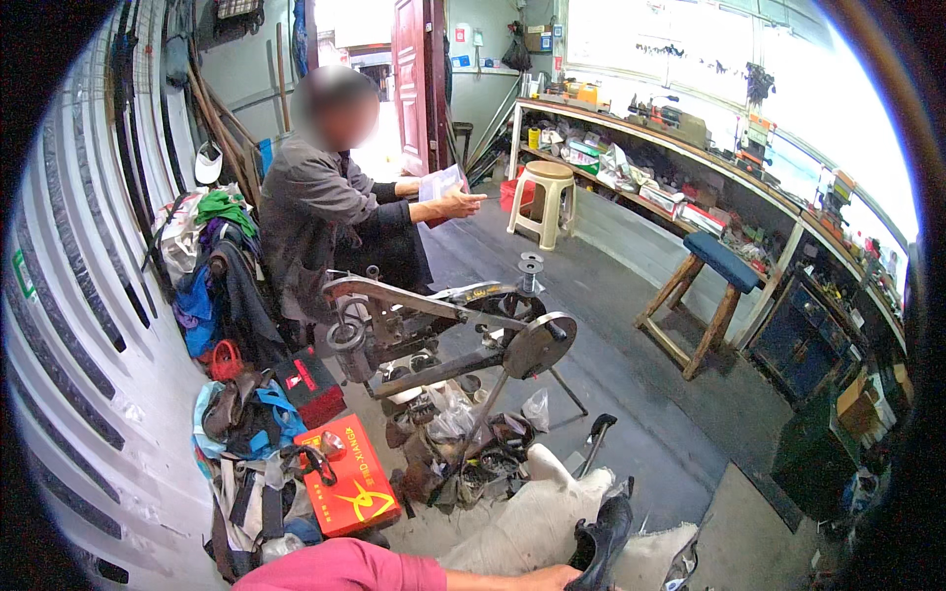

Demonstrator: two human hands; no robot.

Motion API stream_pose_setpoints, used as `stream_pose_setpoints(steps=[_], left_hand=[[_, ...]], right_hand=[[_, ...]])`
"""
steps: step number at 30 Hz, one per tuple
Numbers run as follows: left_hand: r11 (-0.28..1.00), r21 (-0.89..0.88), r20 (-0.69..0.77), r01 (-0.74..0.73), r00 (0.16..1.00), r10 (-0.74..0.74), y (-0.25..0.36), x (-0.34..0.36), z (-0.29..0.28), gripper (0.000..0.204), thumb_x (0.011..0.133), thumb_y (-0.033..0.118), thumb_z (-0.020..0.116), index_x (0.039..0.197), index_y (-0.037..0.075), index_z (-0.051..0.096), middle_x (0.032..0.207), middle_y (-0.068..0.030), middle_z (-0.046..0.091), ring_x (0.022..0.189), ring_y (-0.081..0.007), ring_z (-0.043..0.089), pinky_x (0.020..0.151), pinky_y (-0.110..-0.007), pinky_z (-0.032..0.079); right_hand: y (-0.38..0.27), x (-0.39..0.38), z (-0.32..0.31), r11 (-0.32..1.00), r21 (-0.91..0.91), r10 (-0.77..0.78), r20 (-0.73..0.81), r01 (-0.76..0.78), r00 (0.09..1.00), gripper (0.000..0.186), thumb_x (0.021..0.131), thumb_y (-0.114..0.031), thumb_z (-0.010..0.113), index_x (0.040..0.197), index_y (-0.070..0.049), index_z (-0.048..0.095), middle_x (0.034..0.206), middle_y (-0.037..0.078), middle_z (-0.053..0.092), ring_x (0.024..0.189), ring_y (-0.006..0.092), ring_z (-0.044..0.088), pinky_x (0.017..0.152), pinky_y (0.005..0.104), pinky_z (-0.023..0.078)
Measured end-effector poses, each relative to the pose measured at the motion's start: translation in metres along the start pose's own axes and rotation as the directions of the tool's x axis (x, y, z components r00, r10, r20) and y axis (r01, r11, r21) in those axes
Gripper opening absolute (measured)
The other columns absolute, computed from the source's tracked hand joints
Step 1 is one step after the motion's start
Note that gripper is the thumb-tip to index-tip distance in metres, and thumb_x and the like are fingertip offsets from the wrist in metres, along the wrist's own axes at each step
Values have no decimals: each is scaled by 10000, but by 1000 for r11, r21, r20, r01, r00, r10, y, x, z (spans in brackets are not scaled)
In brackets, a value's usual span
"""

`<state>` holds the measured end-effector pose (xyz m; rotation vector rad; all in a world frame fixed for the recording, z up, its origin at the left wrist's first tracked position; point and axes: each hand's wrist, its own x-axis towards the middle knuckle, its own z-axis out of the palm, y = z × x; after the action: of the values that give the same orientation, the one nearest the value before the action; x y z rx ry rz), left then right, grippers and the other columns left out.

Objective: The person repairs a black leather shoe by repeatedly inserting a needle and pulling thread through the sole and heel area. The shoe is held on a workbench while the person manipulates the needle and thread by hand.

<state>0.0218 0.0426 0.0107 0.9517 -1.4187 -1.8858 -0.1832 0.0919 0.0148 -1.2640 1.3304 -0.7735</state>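
From the lower edge a pink sleeve reaches right to my left hand. Its fingers close on a black shoe, held upright over a pale cloth that seems to lie across my lap. The picture's lower edge cuts off part of this hand and the bottom of the shoe. My right hand is out of sight. Beyond the cloth stands a hand-cranked shoe-stitching machine with a large round wheel and a thread spool on top.
A seated person holds a pale sheet or bag behind the machine. A red shoebox and piled clothes and scraps lie left. On the right are a blue-topped wooden stool, a plastic stool and a cluttered workbench.
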Motion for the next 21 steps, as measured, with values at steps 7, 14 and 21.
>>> stream_pose_setpoints(steps=[7,14,21], left_hand=[[994,104,72,-42,997,35,-42,18,-2,314,856,244,690,1049,-2,655,922,-61,697,869,-146,609,831,-337,491],[985,167,126,-52,992,31,-63,23,-4,350,876,286,676,1075,1,631,910,-68,693,847,-168,601,836,-347,480],[995,86,126,-50,991,39,-51,20,0,345,880,306,691,1035,2,636,908,-30,685,855,-118,577,836,-317,479]], right_hand=[[-5,-4,6,999,30,36,-41,-35,999,493,907,-112,704,1341,-23,488,1198,121,614,1069,219,587,919,333,478],[-5,-4,3,985,159,64,14,-66,998,497,914,-39,676,1365,-5,469,1227,111,601,1116,207,578,955,327,472],[-2,-1,-1,979,173,102,55,-110,993,534,908,-47,694,1382,1,453,1239,107,595,1138,205,565,969,317,459]])
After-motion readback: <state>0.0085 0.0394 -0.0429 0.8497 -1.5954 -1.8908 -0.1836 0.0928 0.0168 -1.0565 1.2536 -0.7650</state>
